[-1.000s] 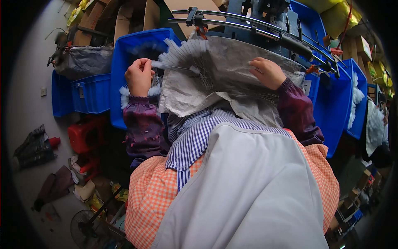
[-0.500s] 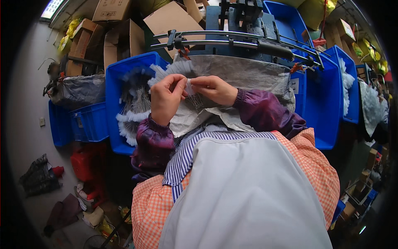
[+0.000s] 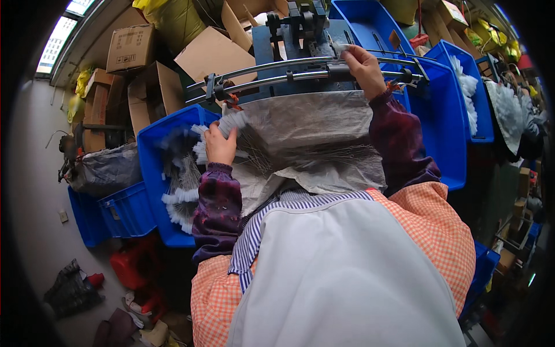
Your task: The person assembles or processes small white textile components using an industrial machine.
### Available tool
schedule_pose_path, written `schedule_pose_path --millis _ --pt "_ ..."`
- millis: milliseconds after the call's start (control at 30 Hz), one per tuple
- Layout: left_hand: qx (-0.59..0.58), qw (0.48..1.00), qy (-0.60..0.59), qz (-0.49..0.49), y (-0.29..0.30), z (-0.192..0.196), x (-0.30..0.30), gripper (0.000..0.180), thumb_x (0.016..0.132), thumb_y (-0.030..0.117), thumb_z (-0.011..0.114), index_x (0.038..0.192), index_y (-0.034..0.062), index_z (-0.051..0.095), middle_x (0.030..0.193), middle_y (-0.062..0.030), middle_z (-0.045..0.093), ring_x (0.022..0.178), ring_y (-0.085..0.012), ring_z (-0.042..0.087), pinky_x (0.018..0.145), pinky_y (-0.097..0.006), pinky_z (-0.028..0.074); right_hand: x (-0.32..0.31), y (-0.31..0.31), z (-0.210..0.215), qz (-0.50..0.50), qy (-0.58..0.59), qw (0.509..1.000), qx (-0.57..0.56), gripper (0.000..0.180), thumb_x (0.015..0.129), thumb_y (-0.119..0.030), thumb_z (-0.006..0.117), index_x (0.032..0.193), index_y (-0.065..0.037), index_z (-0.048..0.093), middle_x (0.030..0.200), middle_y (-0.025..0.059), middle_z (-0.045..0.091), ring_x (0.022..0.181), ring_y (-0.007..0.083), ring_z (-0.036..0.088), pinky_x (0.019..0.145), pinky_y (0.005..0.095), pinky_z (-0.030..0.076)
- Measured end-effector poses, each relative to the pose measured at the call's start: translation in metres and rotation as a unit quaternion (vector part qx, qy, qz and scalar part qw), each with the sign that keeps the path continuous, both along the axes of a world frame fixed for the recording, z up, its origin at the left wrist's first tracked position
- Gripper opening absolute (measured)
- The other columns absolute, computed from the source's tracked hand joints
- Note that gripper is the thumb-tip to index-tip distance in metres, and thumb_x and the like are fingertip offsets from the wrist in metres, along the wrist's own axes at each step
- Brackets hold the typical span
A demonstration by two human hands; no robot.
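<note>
My left hand (image 3: 220, 144) is closed around the white bristle heads of a bunch of wire-stemmed brushes (image 3: 233, 122), beside the left blue bin. Their thin wire stems (image 3: 257, 151) fan out over the grey cloth (image 3: 312, 118) in front of me. Raised at the far right, my right hand (image 3: 365, 68) pinches a small whitish brush (image 3: 341, 48) close to the machine's metal rails (image 3: 295, 75). Its details are blurred, and the fingers partly hide it.
More white brushes (image 3: 184, 196) lie in the left blue bin (image 3: 151, 173). A dark machine (image 3: 298, 29) stands behind the rails. Blue bins (image 3: 445, 144) stand at the right, one with white bristle bundles (image 3: 467, 95). Cardboard boxes (image 3: 211, 55) crowd the back left.
My hands were together over the cloth and are now apart. The right has gone up and right to the rails with the brush; the left has moved left and down onto the bunch.
</note>
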State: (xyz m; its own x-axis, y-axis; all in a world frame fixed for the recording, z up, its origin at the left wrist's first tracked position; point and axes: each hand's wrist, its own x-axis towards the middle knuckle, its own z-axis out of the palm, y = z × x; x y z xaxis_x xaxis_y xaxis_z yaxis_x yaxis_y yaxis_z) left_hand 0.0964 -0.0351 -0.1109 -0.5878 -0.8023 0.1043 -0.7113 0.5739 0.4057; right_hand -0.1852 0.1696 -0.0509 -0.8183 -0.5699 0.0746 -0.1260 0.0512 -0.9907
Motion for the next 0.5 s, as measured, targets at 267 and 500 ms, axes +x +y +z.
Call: schedule_pose_path --millis 267,500 --pt "0.068 0.995 0.063 0.032 -0.006 -0.048 0.005 0.029 0.073 0.015 0.058 0.098 0.0014 0.052 0.086 -0.0175 0.055 0.081 -0.0326 0.054 0.072 -0.039 0.042 -0.109 -0.038 -0.042 -0.058 0.474 0.807 0.347 0.016 0.077 -0.022 0.054 0.089 -0.014 0.063 0.095 0.0014 0.056 0.091 0.0235 0.052 0.076 0.0371 0.042" --pt "0.092 0.990 0.100 0.044 -0.012 -0.045 0.000 0.024 0.072 0.011 0.058 0.093 0.0010 0.052 0.072 -0.0148 0.058 0.069 -0.0315 0.057 0.066 -0.039 0.043 -0.113 -0.043 -0.048 -0.061 0.495 0.779 0.381 0.017 0.076 -0.021 0.055 0.089 -0.017 0.063 0.096 -0.0008 0.056 0.095 0.0209 0.049 0.079 0.0367 0.040"
